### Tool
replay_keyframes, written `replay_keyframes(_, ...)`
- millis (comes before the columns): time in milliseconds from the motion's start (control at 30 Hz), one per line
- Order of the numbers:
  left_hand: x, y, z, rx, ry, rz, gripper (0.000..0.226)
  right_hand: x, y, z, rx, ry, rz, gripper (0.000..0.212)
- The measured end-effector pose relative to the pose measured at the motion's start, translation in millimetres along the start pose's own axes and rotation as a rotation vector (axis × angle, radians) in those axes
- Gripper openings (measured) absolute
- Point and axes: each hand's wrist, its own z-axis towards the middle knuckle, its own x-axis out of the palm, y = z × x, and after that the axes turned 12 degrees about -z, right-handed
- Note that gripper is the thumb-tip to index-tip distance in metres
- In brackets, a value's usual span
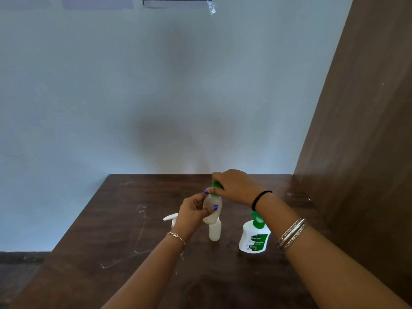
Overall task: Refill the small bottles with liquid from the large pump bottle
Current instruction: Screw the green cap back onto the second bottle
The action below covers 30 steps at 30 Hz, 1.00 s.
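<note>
- Our left hand point(193, 211) grips the small bottle point(213, 208) above the table point(124, 219), steadying it.
- Our right hand point(234, 186) curls round its green cap point(215, 186), probably twisting it.
- The pump bottle point(254, 237) stands close, within reach.

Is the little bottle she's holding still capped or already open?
Capped. The green cap sits on the small bottle, gripped by the right hand; the left hand holds the body.

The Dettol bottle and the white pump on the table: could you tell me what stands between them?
In the head view, a small white bottle stands between the pump and the Dettol bottle.
</note>
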Motion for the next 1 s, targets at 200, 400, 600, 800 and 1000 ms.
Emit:
replay_keyframes(200, -1.6, 1.6, -2.0, 0.060, -0.008, 0.099, 0.029, 15.6, -0.7, 0.6, -0.054, -0.026, 0.016, 0.039)
replay_keyframes(400, 1.1, -1.0, -4.0, 0.120, -0.016, 0.183, 0.045, 25.2, 5.8, 2.8, 0.041, -0.108, 0.093, 0.046)
replay_keyframes(600, 4.8, 5.8, -6.5, 0.160, -0.132, 0.324, 0.046, 31.5, 17.3, -0.8, 0.177, -0.124, 0.054, 0.045)
replay_keyframes(800, 6.7, 13.5, -11.7, 0.189, -0.216, 0.387, 0.040, 40.8, 27.6, -1.9, 0.252, -0.133, 0.076, 0.043)
replay_keyframes(1000, 6.6, 21.8, -15.2, 0.179, -0.260, 0.373, 0.043, 45.2, 36.8, -2.0, 0.310, -0.108, 0.083, 0.044)
